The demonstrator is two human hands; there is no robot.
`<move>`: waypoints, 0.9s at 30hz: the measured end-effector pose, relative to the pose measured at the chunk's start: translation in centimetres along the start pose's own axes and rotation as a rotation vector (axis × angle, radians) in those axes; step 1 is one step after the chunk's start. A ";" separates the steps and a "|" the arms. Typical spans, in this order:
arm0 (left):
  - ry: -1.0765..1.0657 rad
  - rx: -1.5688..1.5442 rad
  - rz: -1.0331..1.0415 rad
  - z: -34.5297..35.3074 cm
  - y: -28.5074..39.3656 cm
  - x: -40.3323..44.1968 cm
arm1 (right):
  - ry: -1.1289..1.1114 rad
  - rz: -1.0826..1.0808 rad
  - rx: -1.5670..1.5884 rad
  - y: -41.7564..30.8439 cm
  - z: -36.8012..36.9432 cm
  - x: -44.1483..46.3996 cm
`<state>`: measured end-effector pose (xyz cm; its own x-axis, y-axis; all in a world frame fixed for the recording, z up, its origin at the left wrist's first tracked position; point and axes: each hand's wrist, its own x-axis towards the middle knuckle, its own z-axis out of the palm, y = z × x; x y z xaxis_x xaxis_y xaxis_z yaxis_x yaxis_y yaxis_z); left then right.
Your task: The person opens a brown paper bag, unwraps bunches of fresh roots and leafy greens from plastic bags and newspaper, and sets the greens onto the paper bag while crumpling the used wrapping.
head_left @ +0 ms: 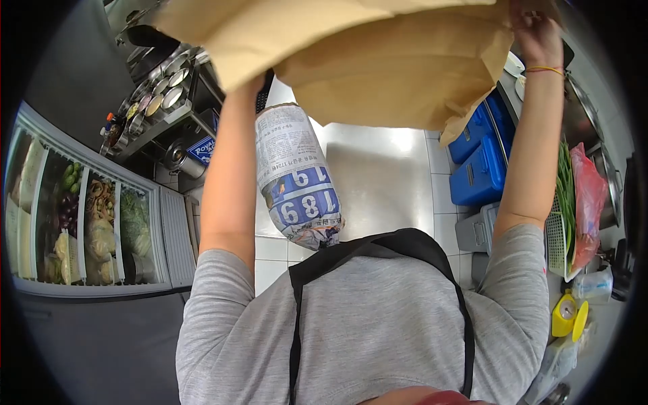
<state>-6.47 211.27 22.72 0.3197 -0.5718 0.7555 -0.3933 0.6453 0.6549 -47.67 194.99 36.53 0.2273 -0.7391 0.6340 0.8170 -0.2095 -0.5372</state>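
Note:
A large sheet of brown paper (391, 74), perhaps a bag, is held up across the top of the head view. My right hand (536, 28) is at its upper right edge, fingers closed on it. On the other side my left forearm reaches up behind the paper, which hides my left hand and its fingers. Below the paper, a long bundle wrapped in printed newspaper (297, 175) lies on the steel table (385, 179), near my apron.
At left are an open cooler with vegetables (101, 229) and a rack of metal containers (155, 101). Blue boxes (478, 172) stand at right, beside a basket (556, 243) with green stalks and a red bag (586, 209). A yellow scale (565, 314) is lower right.

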 end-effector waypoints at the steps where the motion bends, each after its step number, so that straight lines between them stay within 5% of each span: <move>1: -0.009 -0.109 -0.089 0.6 -1.5 0.1 | 0.037 0.041 0.012 1.2 -1.9 1.1; 3: -0.034 -0.157 -0.234 2.5 -3.8 -0.8 | 0.100 0.154 -0.030 4.1 -4.8 1.1; 5: 0.036 -0.212 -0.451 4.3 -3.1 -1.5 | 0.151 0.367 -0.330 6.4 -5.5 -1.9; 8: 0.125 -0.256 -0.746 3.9 -4.5 -1.9 | 0.414 0.397 -0.933 9.0 -8.7 -7.0; 10: 0.139 -0.179 -0.949 2.9 -8.0 -2.8 | 0.229 0.419 -1.173 11.9 -15.1 -10.5; 11: 0.088 -0.131 -0.925 2.5 -9.4 -3.8 | 0.049 0.660 -1.110 12.5 -17.1 -12.8; 12: 0.098 -0.129 -0.951 2.6 -9.8 -4.8 | 0.144 1.074 -0.917 12.6 -16.3 -15.1; 14: 0.130 -0.088 -0.957 2.4 -11.0 -6.7 | 0.088 1.091 -0.503 14.7 -17.7 -19.7; 17: 0.081 -0.113 -0.947 1.7 -9.3 -8.7 | 0.222 0.894 -0.363 15.9 -17.5 -24.0; 19: 0.112 0.242 -0.784 0.9 -6.1 -9.8 | 0.246 0.880 -0.428 16.1 -18.5 -26.2; 23: -0.013 0.416 -0.607 -4.1 -0.6 -16.6 | 0.446 0.907 -0.633 16.6 -21.0 -29.8; 27: -0.043 0.369 -0.970 -9.2 1.9 -22.6 | 0.412 0.974 -0.751 16.6 -20.9 -32.4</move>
<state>-6.53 230.03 7.10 0.6114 -0.7850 -0.0996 -0.2249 -0.2930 0.9293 -52.55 202.10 -4.53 0.2679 -0.9027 -0.3367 -0.1176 0.3163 -0.9414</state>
